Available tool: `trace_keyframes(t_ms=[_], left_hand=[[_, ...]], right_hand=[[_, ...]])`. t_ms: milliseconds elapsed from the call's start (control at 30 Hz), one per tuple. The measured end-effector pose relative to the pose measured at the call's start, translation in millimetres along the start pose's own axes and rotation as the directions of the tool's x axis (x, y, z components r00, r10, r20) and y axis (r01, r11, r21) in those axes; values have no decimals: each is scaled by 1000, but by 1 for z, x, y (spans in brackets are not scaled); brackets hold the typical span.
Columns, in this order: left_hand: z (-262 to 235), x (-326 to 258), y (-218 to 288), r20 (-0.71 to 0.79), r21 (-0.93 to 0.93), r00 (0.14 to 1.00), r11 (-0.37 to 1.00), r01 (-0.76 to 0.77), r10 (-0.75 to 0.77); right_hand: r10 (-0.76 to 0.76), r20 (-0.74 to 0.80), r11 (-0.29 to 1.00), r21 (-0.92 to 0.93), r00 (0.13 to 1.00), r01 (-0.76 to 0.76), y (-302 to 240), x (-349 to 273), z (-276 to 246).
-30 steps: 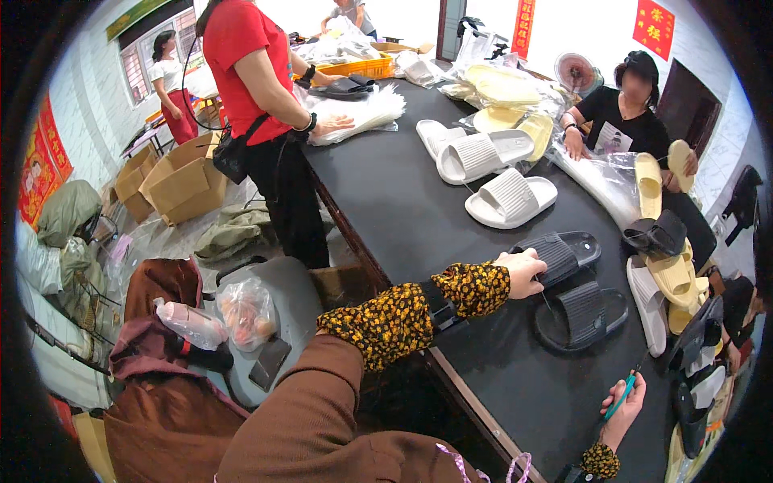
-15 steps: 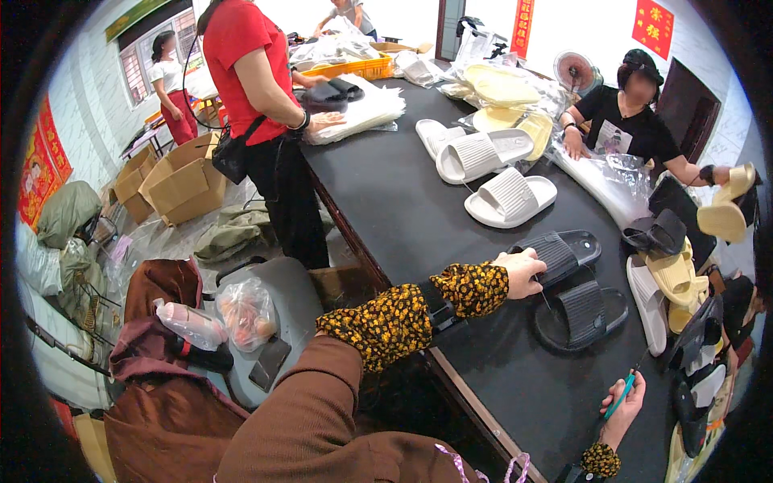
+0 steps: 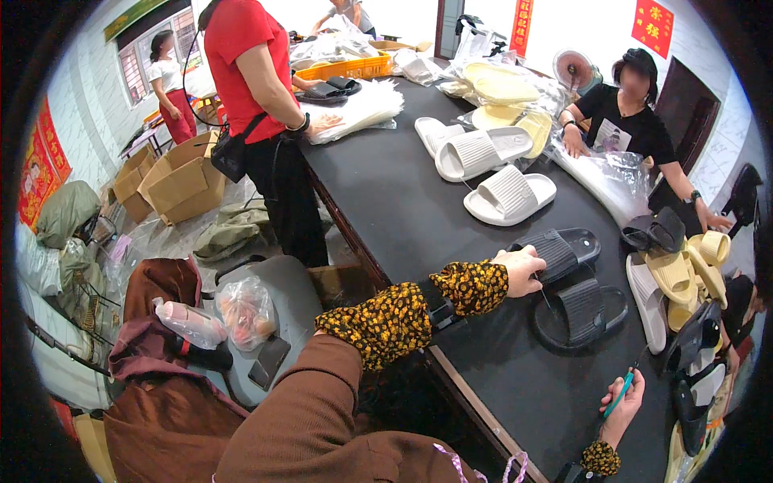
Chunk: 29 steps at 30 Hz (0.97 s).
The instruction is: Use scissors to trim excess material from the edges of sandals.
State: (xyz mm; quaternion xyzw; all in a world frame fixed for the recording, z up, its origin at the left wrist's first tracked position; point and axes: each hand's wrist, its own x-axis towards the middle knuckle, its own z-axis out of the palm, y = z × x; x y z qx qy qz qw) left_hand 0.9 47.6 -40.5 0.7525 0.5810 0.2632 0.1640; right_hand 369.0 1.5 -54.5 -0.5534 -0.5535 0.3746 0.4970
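Observation:
My left hand (image 3: 522,270) is closed on the heel end of a black ribbed slide sandal (image 3: 564,251) on the dark table. Just nearer to me lies a second black slide sandal (image 3: 586,315), flat with its sole down. A thin thread-like strand hangs below my left fingers, over that second sandal. Down at the lower right, my right hand (image 3: 624,408) grips a teal-handled tool (image 3: 618,394) with a thin dark tip pointing away from me. Its exact kind is hard to make out. Beyond the black pair sits a white slide sandal (image 3: 510,196), apart from my hands.
More white slides (image 3: 483,153) and cream slides (image 3: 501,84) lie farther back. Mixed sandals (image 3: 676,274) crowd the right edge beside clear plastic bags (image 3: 608,189). A person in red (image 3: 250,72) stands left; another in black (image 3: 624,121) is across. A grey chair (image 3: 294,310) holds bagged items.
The co-worker in black has put down a raised cream slide on the right-hand pile and now reaches out there with an empty hand. My own hands stay nearly still.

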Motion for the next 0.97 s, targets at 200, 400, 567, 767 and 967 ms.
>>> trace_keyframes(t_ms=[200,400,567,767,967], left_hand=[[1,-3,-4,-11,2,1000,1000,2,-2],[0,1,7,13,4,1000,1000,-6,5],[-3,0,10,-14,67,997,995,-69,70],[0,12,5,59,-217,995,974,-70,85],[14,23,22,168,-263,982,964,-42,88]], right_hand=[[-12,1,1000,-17,1000,12,-3,-2,6],[-13,-24,999,-29,1000,12,2,-4,-6],[-1,2,1000,-22,1000,1,-17,-6,-1],[-39,0,998,41,999,39,-18,0,3],[-114,-5,993,8,993,114,-10,-3,-4]])
